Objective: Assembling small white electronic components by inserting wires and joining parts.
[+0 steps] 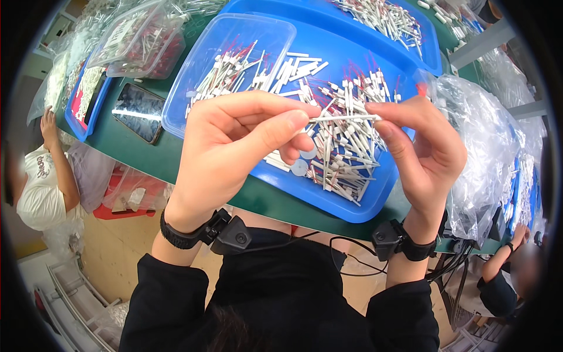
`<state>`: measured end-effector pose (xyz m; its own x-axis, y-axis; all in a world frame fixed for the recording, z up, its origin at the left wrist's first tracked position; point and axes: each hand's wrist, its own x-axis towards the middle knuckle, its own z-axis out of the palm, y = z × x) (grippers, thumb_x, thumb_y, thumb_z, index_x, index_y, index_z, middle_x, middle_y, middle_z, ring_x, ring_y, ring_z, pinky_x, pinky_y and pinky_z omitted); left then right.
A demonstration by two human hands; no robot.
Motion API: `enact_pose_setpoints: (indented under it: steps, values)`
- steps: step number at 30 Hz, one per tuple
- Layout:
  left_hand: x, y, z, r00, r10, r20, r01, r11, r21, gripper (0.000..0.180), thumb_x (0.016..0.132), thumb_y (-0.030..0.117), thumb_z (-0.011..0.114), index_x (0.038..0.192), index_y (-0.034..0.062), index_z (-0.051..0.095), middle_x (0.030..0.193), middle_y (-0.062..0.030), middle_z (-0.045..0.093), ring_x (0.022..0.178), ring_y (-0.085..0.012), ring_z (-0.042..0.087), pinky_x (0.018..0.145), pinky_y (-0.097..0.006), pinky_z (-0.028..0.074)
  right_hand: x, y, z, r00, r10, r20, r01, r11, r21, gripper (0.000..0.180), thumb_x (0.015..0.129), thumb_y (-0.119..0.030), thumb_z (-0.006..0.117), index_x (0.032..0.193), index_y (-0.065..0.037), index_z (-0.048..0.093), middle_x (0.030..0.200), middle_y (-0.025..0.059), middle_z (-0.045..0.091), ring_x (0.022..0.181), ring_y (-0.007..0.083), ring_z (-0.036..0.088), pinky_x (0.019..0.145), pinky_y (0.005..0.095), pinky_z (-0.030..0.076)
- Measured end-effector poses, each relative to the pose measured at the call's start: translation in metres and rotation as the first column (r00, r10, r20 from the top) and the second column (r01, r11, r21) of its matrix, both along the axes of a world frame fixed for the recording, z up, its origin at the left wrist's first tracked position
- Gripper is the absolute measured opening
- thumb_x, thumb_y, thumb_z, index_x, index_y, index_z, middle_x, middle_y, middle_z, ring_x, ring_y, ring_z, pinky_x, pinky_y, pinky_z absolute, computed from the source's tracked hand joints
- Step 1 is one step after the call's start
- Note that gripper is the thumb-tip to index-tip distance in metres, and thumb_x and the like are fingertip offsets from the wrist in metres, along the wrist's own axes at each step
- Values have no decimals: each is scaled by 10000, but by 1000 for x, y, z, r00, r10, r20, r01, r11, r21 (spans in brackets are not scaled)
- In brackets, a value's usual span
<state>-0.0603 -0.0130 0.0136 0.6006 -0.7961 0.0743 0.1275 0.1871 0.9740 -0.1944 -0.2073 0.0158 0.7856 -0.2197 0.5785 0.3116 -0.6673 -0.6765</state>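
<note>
So, looks like they're at the steadying step: one thin white stick (pixel 346 118) above the blue tray (pixel 352 215), left hand (pixel 214 149) pinching one end, right hand (pixel 433 144) the other. Next move probably calls for a light, even pinch.

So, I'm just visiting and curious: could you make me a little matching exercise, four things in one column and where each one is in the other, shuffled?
Column one
1. thin white stick
2. phone
3. nearest blue tray
4. black wristbands

Column two
A. lying on the green table, to the left of the biggest pile of white pieces
B. worn on both wrists
C. between the fingertips of the left hand and right hand
D. below both hands, heaped with white pieces

Right pairs: 1-C, 2-A, 3-D, 4-B.
</note>
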Motion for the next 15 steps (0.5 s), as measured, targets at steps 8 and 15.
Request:
enact_pose_setpoints:
  steps: [8, 15]
  values:
    - [-1, -9, 2, 986, -119, -119, 126, 991, 48, 184, 919, 33, 622, 1056, -83, 663, 920, -163, 700, 801, -177, 691, 673, -279, 546, 4, 9, -2, 999, -1, -54, -6, 990, -143, 146, 784, 83, 685, 918, 32, 711, 850, 91, 708, 749, 165, 619, 706, 270, 462]
    - [-4, -11, -4, 752, 87, 654, -93, 995, -25, 182, 847, -124, 626, 1016, -86, 681, 960, -168, 708, 815, -198, 700, 721, -280, 560, 8, 14, -10, 996, -83, 19, 84, 995, -54, 140, 743, -11, 766, 869, -57, 730, 794, 29, 704, 712, 175, 626, 626, 269, 502]
